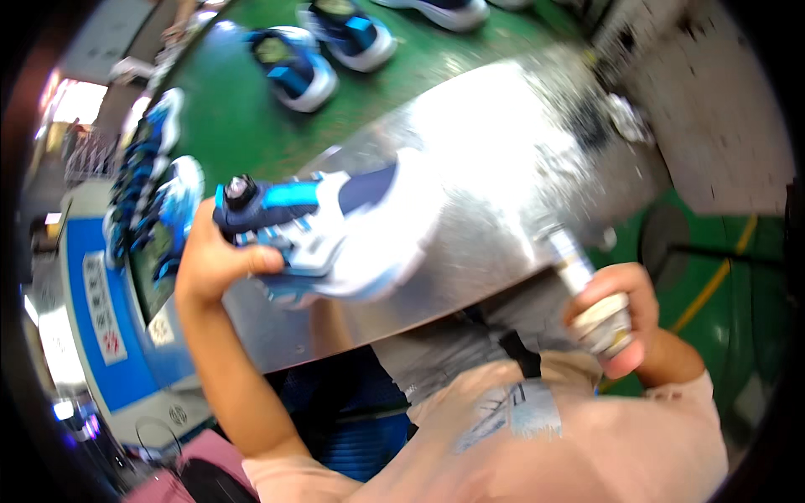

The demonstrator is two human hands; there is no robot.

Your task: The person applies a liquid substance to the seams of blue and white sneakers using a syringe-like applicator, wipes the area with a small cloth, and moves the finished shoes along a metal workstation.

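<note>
Gripping the shoe (335, 235) at its heel, left hand (214, 264) fingers are pinching it; I am judging it light, soft-sided. Right hand (616, 314) fingers are wrapping a tube (587, 293) over the bench (495, 168).

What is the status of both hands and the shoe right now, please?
Left hand gripping blue-and-white shoe over the metal table. Right hand closed on a small tool. Nothing between tool and shoe.

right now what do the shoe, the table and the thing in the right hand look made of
Shoe: seemingly synthetic fabric and smooth panels, white, navy and blue, matte. Table: sheet metal, probably steel; brushed with bright glare. Tool in the right hand: metallic-looking cylinder, too blurred to be sure.
</note>
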